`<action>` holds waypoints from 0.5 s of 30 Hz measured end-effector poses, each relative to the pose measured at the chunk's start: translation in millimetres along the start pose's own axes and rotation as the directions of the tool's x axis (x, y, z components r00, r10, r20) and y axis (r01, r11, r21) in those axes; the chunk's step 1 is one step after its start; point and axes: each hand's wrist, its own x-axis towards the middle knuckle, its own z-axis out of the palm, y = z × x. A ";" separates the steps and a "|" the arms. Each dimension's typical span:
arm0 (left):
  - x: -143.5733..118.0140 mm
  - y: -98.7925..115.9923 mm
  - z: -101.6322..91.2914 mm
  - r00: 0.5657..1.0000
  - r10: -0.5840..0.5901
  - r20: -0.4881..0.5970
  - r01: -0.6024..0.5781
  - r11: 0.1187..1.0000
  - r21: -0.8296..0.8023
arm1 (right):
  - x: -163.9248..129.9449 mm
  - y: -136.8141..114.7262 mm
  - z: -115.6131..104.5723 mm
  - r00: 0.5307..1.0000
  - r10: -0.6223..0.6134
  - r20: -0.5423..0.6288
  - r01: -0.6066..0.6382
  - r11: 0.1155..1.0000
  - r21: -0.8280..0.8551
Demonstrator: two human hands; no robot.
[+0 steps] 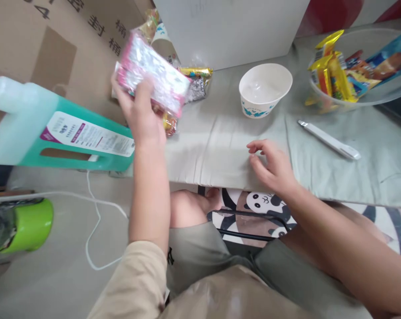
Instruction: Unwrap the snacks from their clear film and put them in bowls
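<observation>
gripping pink packet (163,77), left hand (142,108)

Cloth-covered surface (220,137) | on it: white cup (260,94) | clear bowl (375,103) | slim tool (330,140)

Before me on the table (227,155), a bowl (263,93) stands right of the packet (162,79) in my left hand (142,106), left of a tub (360,44) holding snacks (338,79).

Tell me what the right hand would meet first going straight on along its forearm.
Probably the silver wrapper, near the pink packet in the left hand; depth is unclear, so the right hand could pass above.
</observation>
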 end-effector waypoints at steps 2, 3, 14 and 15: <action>-44.1 5.4 25.8 0.995 -0.091 -0.032 0.085 0.985 -0.147 | -0.1 4.6 -13.0 0.998 0.021 -0.058 -0.026 0.997 -0.078; -67.7 7.2 41.3 0.986 -0.163 -0.015 0.161 0.981 -0.106 | -0.3 7.9 -21.4 0.995 0.037 -0.096 -0.050 0.990 -0.131; -152.3 16.2 138.8 0.854 -0.111 0.509 0.183 0.979 -0.094 | -24.4 62.4 -101.7 0.889 0.379 -0.257 -0.457 0.690 -0.561; -151.6 15.1 142.5 0.860 -0.105 0.500 0.180 0.978 -0.103 | -24.8 64.0 -103.9 0.896 0.363 -0.256 -0.444 0.707 -0.551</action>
